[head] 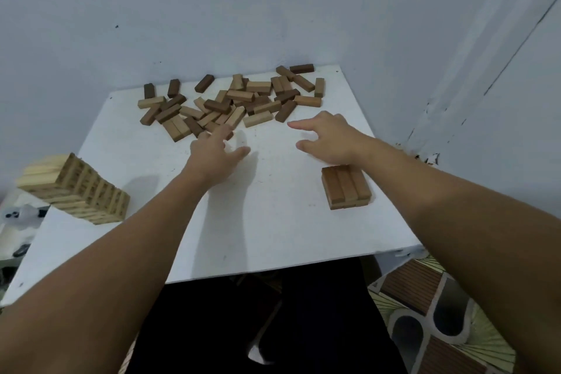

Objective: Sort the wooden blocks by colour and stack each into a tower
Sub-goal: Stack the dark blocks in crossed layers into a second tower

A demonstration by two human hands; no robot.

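Note:
A loose pile of wooden blocks (233,102) in pale, mid-brown and dark brown lies across the far part of the white table (273,228). A tall tower of pale blocks (76,188) stands at the table's left edge. A low stack of mid-brown blocks (346,186), two layers, sits near the right. My left hand (214,152) reaches forward with spread fingers, its fingertips at the near edge of the pile. My right hand (326,136) hovers with fingers extended just beyond the brown stack, short of the pile. Neither hand holds a block.
Grey walls close off the table at the back and right. A cluttered surface with white items (18,222) lies left of the table. Patterned floor tiles (440,313) show at lower right, and dark trousers under the near edge.

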